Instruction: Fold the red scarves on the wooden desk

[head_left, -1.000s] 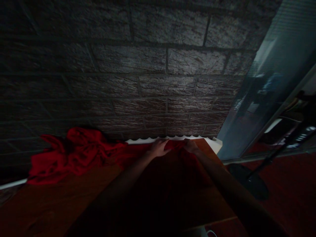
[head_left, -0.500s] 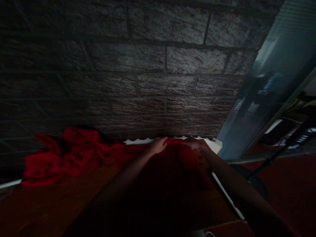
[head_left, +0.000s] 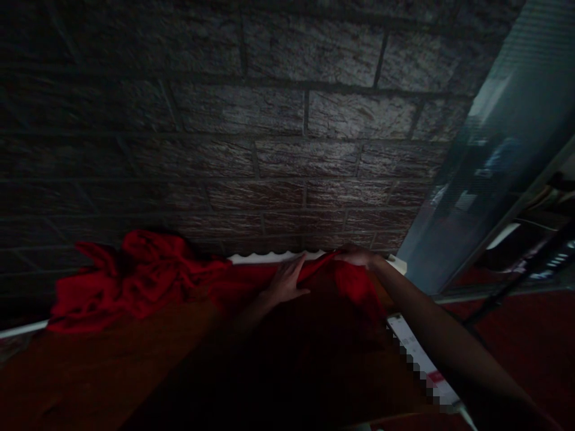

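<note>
A red cloth [head_left: 251, 281] lies along the far edge of a wooden table [head_left: 99, 371], close to the wall. Its left part is heaped in loose folds, a crumpled pile [head_left: 148, 275]. My left hand [head_left: 287, 281] rests flat on the cloth's middle, fingers stretched and thumb spread apart. To the right, my right hand [head_left: 357, 256] grips the cloth's upper edge, which runs taut and slanting towards the left hand. Below the right hand a loose part of the cloth hangs in folds. Deep shadow hides much of the table's middle.
A dark brick wall [head_left: 278, 155] rises behind the table, with a white wavy-edged strip [head_left: 269, 257] at its foot. A lit phone [head_left: 422, 359] lies at the table's right edge, partly under my right forearm. A glass panel [head_left: 467, 155] stands at the right.
My left hand has opened and moved slightly down on the cloth. The right hand has lifted the cloth's edge a little, to the right. More of the phone shows.
</note>
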`<state>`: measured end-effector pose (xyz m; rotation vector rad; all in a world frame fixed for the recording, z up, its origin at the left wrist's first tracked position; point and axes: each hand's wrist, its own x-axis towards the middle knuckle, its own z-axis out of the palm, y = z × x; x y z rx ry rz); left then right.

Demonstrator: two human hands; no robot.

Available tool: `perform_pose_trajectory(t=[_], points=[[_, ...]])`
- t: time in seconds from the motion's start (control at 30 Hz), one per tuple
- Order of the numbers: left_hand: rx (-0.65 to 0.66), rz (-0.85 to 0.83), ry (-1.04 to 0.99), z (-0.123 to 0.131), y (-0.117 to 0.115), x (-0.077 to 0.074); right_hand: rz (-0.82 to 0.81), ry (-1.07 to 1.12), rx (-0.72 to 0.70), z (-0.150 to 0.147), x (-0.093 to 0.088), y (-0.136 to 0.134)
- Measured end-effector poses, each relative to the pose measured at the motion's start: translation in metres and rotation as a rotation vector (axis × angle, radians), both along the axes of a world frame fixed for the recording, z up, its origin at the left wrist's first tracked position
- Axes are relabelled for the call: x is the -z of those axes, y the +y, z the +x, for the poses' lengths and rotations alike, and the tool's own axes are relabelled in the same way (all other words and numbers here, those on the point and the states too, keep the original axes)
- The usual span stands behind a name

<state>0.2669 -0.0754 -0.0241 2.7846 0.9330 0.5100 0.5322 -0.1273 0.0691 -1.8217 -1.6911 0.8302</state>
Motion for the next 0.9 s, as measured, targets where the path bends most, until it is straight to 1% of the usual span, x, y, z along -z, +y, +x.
perform_pose_trajectory(t=[0.07,0.13,0.17,0.23,0.3,0.33,0.37,0.43,0.5,0.53,0.57,0.63,0.73,0.83,0.9], points=[[-0.023,-0.025,-0.008,0.006,-0.003,0.000,-0.076,0.049,-0.056,-0.001,-0.019,-0.002],[-0.032,-0.111,-0.037,0.007,0.000,-0.007,-0.160,0.122,-0.110,-0.002,-0.038,-0.005],[-0.017,-0.189,-0.063,0.006,0.004,-0.013,-0.200,0.164,-0.125,-0.002,-0.047,-0.008],[0.055,-0.396,-0.117,-0.004,0.014,-0.029,-0.269,0.253,-0.143,0.001,-0.062,-0.015],[0.143,-0.621,-0.121,-0.022,0.024,-0.050,-0.311,0.324,-0.155,0.005,-0.073,-0.023],[0.167,-0.713,-0.106,-0.032,0.027,-0.061,-0.330,0.342,-0.163,0.007,-0.078,-0.026],[0.171,-0.786,-0.087,-0.044,0.029,-0.073,-0.347,0.347,-0.172,0.010,-0.082,-0.030],[0.134,-0.906,-0.064,-0.065,0.030,-0.094,-0.371,0.336,-0.191,0.014,-0.090,-0.035],[0.080,-1.005,-0.069,-0.083,0.026,-0.109,-0.355,0.313,-0.205,0.016,-0.100,-0.039],[0.062,-1.046,-0.068,-0.091,0.024,-0.114,-0.325,0.302,-0.207,0.017,-0.104,-0.041],[0.051,-1.080,-0.059,-0.097,0.021,-0.116,-0.293,0.292,-0.205,0.017,-0.109,-0.042],[0.049,-1.122,-0.028,-0.106,0.017,-0.114,-0.231,0.284,-0.190,0.017,-0.119,-0.044],[0.072,-1.149,0.059,-0.115,0.012,-0.098,-0.181,0.327,-0.180,0.019,-0.131,-0.048],[0.099,-1.118,0.161,-0.124,0.006,-0.079,-0.125,0.384,-0.135,0.019,-0.139,-0.056],[0.126,-1.079,0.146,-0.130,0.000,-0.070,-0.073,0.432,-0.078,0.018,-0.144,-0.062]])
